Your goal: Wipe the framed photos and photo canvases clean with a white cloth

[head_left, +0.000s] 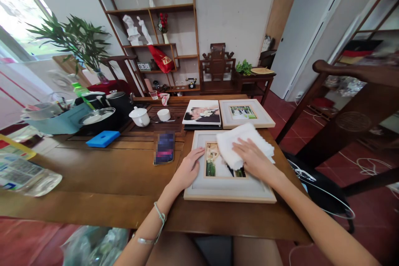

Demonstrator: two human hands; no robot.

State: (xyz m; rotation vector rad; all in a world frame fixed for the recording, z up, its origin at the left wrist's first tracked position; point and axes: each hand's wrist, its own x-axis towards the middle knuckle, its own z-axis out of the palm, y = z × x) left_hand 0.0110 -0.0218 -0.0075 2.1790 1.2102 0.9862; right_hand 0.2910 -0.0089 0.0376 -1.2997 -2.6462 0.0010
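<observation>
A picture frame (199,189) with a pale wooden edge and a wide white mat lies flat on the table in front of me. My left hand (189,168) rests on its left side, fingers stretched out over the mat and holding nothing. Pressed down by my right hand (254,158) is a crumpled white cloth (230,143), which covers the upper right of the frame and part of its photo (212,160). Just behind lie a photo album (202,112) with a picture cover and a second framed photo (249,112).
Left of the frame lies a phone (164,148). Farther left are a blue sponge-like block (103,138), a white lidded pot (139,116), a small white cup (163,114), a lidded pan (97,117) and a clear bottle (31,174). A dark wooden chair (349,120) stands at the right.
</observation>
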